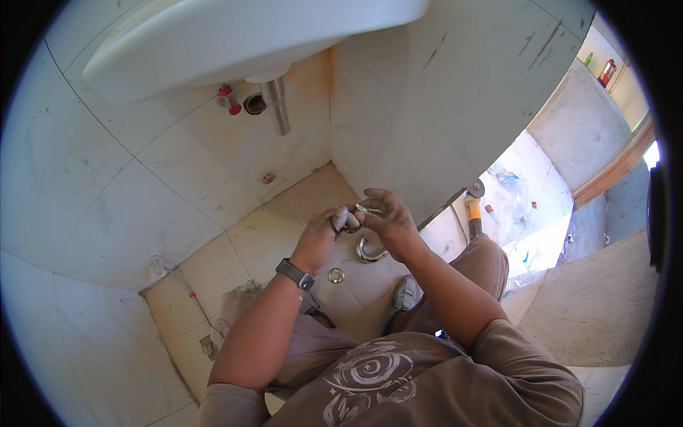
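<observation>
My left hand [324,231], with a dark watch on its wrist, and my right hand [393,222] meet in front of me, above the tiled floor. Their fingers are pinched together around a small piece, partly pale and partly dark, that the fingers mostly hide. Just beneath my right wrist is a curved chrome drain pipe [361,252], partly covered by the forearm. A round chrome ring [336,275] sits on the floor between my feet. Overhead, the white washbasin [263,35] has a straight chrome tailpiece [276,108] hanging down from it.
Beside the tailpiece, the wall has an open drain hole [255,104] and a valve with red parts [229,99]. A yellow angle grinder [474,208] is beyond my right knee, near the partition's edge. Along the left wall runs a thin hose [188,290]. Clear plastic [509,179] lies in the bright doorway.
</observation>
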`<act>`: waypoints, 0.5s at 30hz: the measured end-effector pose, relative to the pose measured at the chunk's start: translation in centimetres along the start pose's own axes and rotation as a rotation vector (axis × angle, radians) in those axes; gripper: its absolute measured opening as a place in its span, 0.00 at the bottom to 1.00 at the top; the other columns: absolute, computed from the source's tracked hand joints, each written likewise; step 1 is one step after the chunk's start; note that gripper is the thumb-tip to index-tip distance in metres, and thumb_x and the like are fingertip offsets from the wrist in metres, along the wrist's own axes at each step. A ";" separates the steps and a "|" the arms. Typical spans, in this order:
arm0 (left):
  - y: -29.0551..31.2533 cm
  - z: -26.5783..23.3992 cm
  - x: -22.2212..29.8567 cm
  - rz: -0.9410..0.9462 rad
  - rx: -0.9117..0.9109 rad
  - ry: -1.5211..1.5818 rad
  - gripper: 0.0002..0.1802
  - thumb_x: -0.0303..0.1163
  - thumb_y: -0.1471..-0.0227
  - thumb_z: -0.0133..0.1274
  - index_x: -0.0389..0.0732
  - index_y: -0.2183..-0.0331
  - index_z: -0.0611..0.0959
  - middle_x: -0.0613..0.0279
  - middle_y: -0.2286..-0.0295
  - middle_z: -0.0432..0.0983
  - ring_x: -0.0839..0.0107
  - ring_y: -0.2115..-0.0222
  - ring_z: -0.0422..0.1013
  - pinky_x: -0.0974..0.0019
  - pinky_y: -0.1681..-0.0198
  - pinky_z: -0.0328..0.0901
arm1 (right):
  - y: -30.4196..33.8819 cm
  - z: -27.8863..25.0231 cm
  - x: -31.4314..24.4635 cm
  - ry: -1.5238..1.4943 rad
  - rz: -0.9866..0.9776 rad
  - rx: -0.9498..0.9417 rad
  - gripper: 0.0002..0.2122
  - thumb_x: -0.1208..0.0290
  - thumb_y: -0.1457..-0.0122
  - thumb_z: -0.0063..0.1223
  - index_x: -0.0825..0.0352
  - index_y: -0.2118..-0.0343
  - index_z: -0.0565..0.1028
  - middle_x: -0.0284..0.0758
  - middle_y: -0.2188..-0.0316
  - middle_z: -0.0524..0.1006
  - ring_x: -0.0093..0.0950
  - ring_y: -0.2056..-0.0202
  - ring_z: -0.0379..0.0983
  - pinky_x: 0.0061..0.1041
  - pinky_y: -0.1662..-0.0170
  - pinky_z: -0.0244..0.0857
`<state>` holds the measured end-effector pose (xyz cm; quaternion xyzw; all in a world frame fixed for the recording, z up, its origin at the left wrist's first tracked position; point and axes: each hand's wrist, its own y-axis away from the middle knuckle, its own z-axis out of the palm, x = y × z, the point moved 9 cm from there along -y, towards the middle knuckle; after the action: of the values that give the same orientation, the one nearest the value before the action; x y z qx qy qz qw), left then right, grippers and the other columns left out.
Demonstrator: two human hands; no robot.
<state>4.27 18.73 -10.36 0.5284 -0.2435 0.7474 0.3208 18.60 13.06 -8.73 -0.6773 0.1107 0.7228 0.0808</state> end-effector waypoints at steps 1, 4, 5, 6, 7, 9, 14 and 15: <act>0.1 0.3 0.0 0.029 0.000 -0.139 0.13 0.35 0.31 0.51 0.38 0.54 0.83 0.58 0.43 0.73 0.71 0.54 0.73 0.65 0.50 0.68 | -0.1 -0.2 -0.1 0.002 0.013 0.028 0.35 0.66 0.40 0.69 0.78 0.36 0.63 0.50 0.51 0.80 0.34 0.50 0.79 0.31 0.46 0.71; 0.6 2.4 1.2 0.238 -0.021 -0.530 0.08 0.26 0.35 0.53 0.37 0.57 0.84 0.59 0.45 0.71 0.65 0.54 0.73 0.59 0.47 0.68 | -0.1 -0.3 0.4 -0.233 0.159 0.072 0.31 0.66 0.40 0.69 0.80 0.41 0.67 0.49 0.51 0.79 0.33 0.56 0.80 0.31 0.49 0.72; 0.9 3.3 1.9 0.342 -0.024 -0.686 0.08 0.25 0.36 0.53 0.36 0.57 0.84 0.58 0.46 0.72 0.64 0.55 0.73 0.58 0.48 0.69 | 0.1 -0.1 0.7 -0.354 0.228 0.077 0.30 0.66 0.40 0.69 0.81 0.43 0.68 0.48 0.51 0.79 0.33 0.58 0.80 0.31 0.49 0.72; 1.3 4.0 2.6 0.431 -0.024 -0.829 0.07 0.24 0.36 0.54 0.35 0.58 0.84 0.57 0.48 0.72 0.64 0.56 0.73 0.58 0.49 0.69 | 0.3 -0.3 0.6 -0.238 0.253 0.077 0.29 0.66 0.40 0.69 0.82 0.44 0.69 0.47 0.53 0.80 0.33 0.59 0.81 0.31 0.50 0.73; 1.3 4.0 2.6 0.391 -0.012 -0.814 0.07 0.23 0.38 0.54 0.36 0.59 0.85 0.54 0.48 0.72 0.61 0.54 0.73 0.59 0.49 0.69 | 0.4 -0.4 0.5 -0.126 0.278 0.074 0.29 0.65 0.40 0.69 0.82 0.45 0.70 0.47 0.54 0.81 0.33 0.60 0.81 0.31 0.52 0.73; 1.3 3.6 2.6 0.303 0.011 -0.761 0.07 0.21 0.41 0.55 0.36 0.61 0.85 0.49 0.48 0.73 0.57 0.52 0.74 0.60 0.49 0.70 | 0.3 -0.3 -0.2 0.060 0.251 0.045 0.28 0.65 0.40 0.68 0.82 0.47 0.71 0.46 0.58 0.82 0.32 0.62 0.81 0.31 0.53 0.74; 0.5 1.3 2.2 0.111 0.158 -0.648 0.08 0.28 0.38 0.57 0.36 0.60 0.87 0.50 0.57 0.75 0.55 0.58 0.75 0.57 0.54 0.70 | 1.4 -0.6 -3.3 0.221 -0.096 0.231 0.23 0.64 0.39 0.67 0.79 0.50 0.75 0.43 0.66 0.84 0.27 0.63 0.81 0.29 0.57 0.73; 0.5 1.0 2.3 0.117 0.195 -0.657 0.09 0.30 0.38 0.57 0.36 0.59 0.87 0.50 0.58 0.76 0.55 0.60 0.75 0.57 0.55 0.69 | 1.8 0.0 -3.8 0.247 -0.146 0.135 0.21 0.64 0.39 0.67 0.78 0.52 0.76 0.42 0.67 0.84 0.27 0.63 0.80 0.28 0.58 0.73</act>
<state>4.01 18.17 -7.88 0.7541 -0.2913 0.5741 0.1299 18.33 11.42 -4.85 -0.7604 0.1185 0.6170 0.1643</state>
